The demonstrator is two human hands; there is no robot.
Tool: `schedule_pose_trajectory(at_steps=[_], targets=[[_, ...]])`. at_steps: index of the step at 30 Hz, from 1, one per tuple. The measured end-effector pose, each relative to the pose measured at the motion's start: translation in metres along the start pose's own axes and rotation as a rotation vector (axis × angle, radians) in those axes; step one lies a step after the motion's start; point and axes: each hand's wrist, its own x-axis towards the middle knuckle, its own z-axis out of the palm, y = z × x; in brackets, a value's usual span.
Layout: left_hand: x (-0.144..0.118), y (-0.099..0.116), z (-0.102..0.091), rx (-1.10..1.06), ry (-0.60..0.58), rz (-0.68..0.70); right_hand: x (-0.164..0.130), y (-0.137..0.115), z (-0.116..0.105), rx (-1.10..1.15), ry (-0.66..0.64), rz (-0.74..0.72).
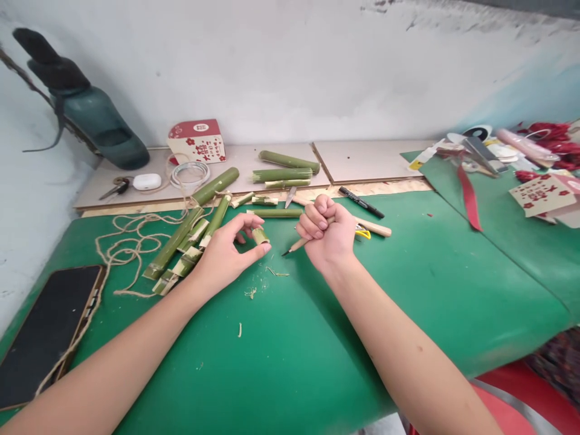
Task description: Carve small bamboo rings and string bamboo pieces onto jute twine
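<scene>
Between the thumb and fingers of my left hand (229,249) is a short piece of green bamboo (260,235), held just above the green tabletop. My right hand (330,232) makes a fist around a wooden-handled carving tool (297,245). Its dark tip points left, a small gap away from the bamboo piece. Pale shavings (252,293) lie on the table below my hands. Beside my left hand rest several cut bamboo pieces (174,244). Behind my right hand, partly hidden, are a tool with a wooden handle (374,226) and something yellow (362,232).
Bamboo sticks (290,160) lie on the ledge by the wall, near a red-and-cream box (197,142). A black marker (361,202) lies behind my right hand. Twine (131,246) loops at left near a phone (49,326). A water bottle (97,115) leans in the corner.
</scene>
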Motion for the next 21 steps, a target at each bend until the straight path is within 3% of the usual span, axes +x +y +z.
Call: schedule_pose_trajectory(at_steps=[10,21], targets=[[0.003,0.0,-0.001,0.044,0.051,0.055,0.006,0.007,-0.011,0.334,0.19,0.243],[-0.001,0.001,-0.001,-0.214,-0.026,-0.117,-0.001,0.009,-0.007,0.436,0.191,0.327]])
